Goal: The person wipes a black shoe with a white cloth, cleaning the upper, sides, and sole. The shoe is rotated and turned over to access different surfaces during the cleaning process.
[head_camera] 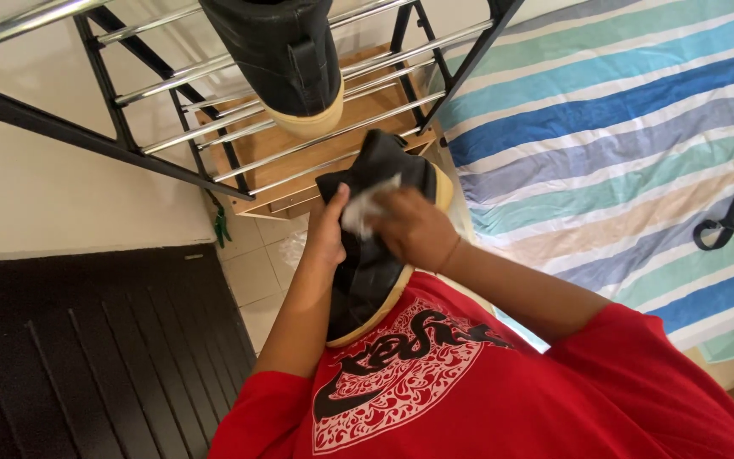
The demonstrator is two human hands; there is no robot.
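The right hand (414, 228) pinches a small crumpled white cloth (365, 208) against the upper of a black high-top shoe with a tan rubber sole (375, 263). The left hand (329, 234) is wrapped around the shoe's side, fingers closed on it. The shoe is held in the air below the chrome-barred black shoe rack (172, 93), its long axis running from the red shirt (469, 391) up toward the rack, ankle opening farthest away

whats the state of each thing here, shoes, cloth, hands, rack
black shoe in hand: held up, tan sole towards the chest
white cloth: bunched, pressed on that shoe
left hand: gripping the shoe's side
right hand: pressing the cloth
second black shoe: resting on the rack
metal rack: standing, bars otherwise bare
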